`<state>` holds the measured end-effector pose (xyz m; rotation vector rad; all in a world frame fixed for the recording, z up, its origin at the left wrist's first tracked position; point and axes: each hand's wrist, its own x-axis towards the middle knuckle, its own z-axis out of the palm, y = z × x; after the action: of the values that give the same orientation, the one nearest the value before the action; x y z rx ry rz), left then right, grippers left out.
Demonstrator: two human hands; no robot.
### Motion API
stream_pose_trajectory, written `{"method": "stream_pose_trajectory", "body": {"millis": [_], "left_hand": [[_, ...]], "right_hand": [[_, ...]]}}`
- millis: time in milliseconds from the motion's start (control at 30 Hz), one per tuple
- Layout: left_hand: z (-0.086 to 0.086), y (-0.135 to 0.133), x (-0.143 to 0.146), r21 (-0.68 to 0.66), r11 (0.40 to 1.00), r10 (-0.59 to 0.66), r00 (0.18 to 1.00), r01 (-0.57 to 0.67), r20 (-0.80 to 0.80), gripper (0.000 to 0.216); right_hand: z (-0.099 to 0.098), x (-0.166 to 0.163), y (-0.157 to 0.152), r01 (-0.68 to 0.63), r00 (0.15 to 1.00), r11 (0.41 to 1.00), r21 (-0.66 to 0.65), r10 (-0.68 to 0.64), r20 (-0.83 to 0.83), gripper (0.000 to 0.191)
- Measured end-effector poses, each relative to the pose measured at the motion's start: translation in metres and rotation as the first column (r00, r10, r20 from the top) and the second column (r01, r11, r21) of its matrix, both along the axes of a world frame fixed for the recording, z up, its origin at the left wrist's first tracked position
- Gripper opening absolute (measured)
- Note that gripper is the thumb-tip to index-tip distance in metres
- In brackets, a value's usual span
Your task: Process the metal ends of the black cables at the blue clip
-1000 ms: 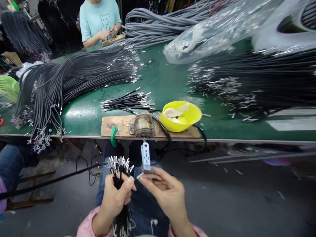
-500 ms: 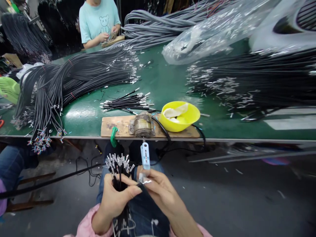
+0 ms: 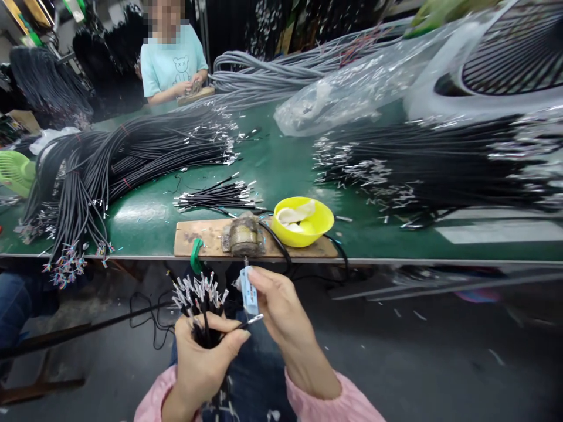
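Observation:
My left hand is closed round a bundle of short black cables whose metal-tipped ends fan out above my fist. My right hand is closed too, its fingertips pinching a pale blue clip that hangs from a round metal device fixed to a wooden board at the table edge. One single cable with a silver tip sticks out between my two hands.
A yellow bowl stands on the board's right end. Loose black cables lie behind it on the green table, between big cable heaps left and right. A person in a light blue shirt works at the far side.
My right hand has risen from a single cable's tip to the blue clip and pinched it. My left hand kept hold of the bundle; the camera tilted up a little.

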<state>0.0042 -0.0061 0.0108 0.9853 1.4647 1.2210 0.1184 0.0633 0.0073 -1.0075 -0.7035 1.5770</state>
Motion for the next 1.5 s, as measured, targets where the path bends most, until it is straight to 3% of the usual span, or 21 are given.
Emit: {"method": "stream_pose_trajectory", "body": {"millis": [367, 533, 633, 700, 767, 833, 900, 967, 1033, 1167, 1233, 1333, 1400, 1500], "left_hand": [[-0.001, 0.001, 0.003, -0.042, 0.999, -0.033, 0.999, 0.034, 0.029, 0.021], [-0.001, -0.009, -0.002, -0.059, 0.995, -0.088, 0.993, 0.084, -0.084, 0.014], [0.001, -0.013, -0.004, -0.065, 0.993, -0.112, 0.978, 0.102, -0.175, 0.011], [0.002, -0.015, -0.004, -0.061, 0.984, -0.180, 0.958, 0.170, -0.224, 0.015], [0.001, -0.017, -0.002, -0.050, 0.970, -0.243, 0.940, 0.238, -0.238, 0.020], [-0.002, -0.018, 0.000, -0.041, 0.967, -0.255, 0.938, 0.252, -0.235, 0.032], [-0.006, -0.020, 0.002, -0.047, 0.977, -0.213, 0.950, 0.208, -0.228, 0.031], [-0.011, -0.021, 0.003, -0.066, 0.988, -0.149, 0.966, 0.138, -0.213, 0.020], [-0.015, -0.022, 0.003, -0.080, 0.994, -0.090, 0.977, 0.076, -0.191, 0.014], [-0.016, -0.023, 0.003, -0.077, 0.996, -0.045, 0.989, 0.034, -0.138, 0.022], [-0.016, -0.023, 0.003, -0.087, 0.996, -0.047, 0.993, 0.038, -0.104, 0.028], [-0.017, -0.023, 0.003, -0.126, 0.989, -0.084, 0.996, 0.079, -0.035, 0.039], [-0.018, -0.022, 0.003, -0.150, 0.983, -0.108, 0.994, 0.108, 0.005, 0.044], [-0.019, -0.021, 0.001, -0.174, 0.976, -0.129, 0.991, 0.134, 0.040, 0.044]], "right_hand": [[-0.018, 0.003, -0.002, 0.163, 0.987, 0.986, -0.027, -0.163, 0.016, 0.057], [-0.028, 0.015, -0.025, 0.298, 0.910, 0.938, 0.176, -0.335, 0.245, 0.047], [-0.021, 0.015, -0.047, 0.346, 0.797, 0.846, 0.405, -0.493, 0.349, 0.039], [-0.013, 0.012, -0.057, 0.247, 0.741, 0.777, 0.578, -0.537, 0.404, 0.031], [-0.005, 0.010, -0.061, 0.057, 0.724, 0.734, 0.677, -0.497, 0.478, 0.018], [0.000, 0.009, -0.059, -0.096, 0.734, 0.719, 0.689, -0.416, 0.536, 0.011], [0.000, 0.009, -0.056, -0.152, 0.758, 0.732, 0.664, -0.345, 0.553, 0.017], [-0.003, 0.008, -0.055, -0.138, 0.764, 0.746, 0.651, -0.337, 0.549, 0.023], [-0.007, 0.005, -0.057, -0.082, 0.729, 0.744, 0.664, -0.410, 0.549, 0.024], [-0.017, -0.005, -0.063, 0.087, 0.674, 0.677, 0.731, -0.580, 0.457, 0.022], [-0.022, -0.006, -0.063, 0.138, 0.736, 0.714, 0.687, -0.538, 0.412, 0.021], [-0.032, -0.002, -0.062, 0.105, 0.885, 0.866, 0.489, -0.306, 0.352, 0.027], [-0.036, 0.002, -0.060, 0.067, 0.947, 0.937, 0.343, -0.168, 0.274, 0.031], [-0.034, 0.008, -0.058, 0.024, 0.979, 0.967, 0.254, -0.075, 0.190, 0.019]]}}
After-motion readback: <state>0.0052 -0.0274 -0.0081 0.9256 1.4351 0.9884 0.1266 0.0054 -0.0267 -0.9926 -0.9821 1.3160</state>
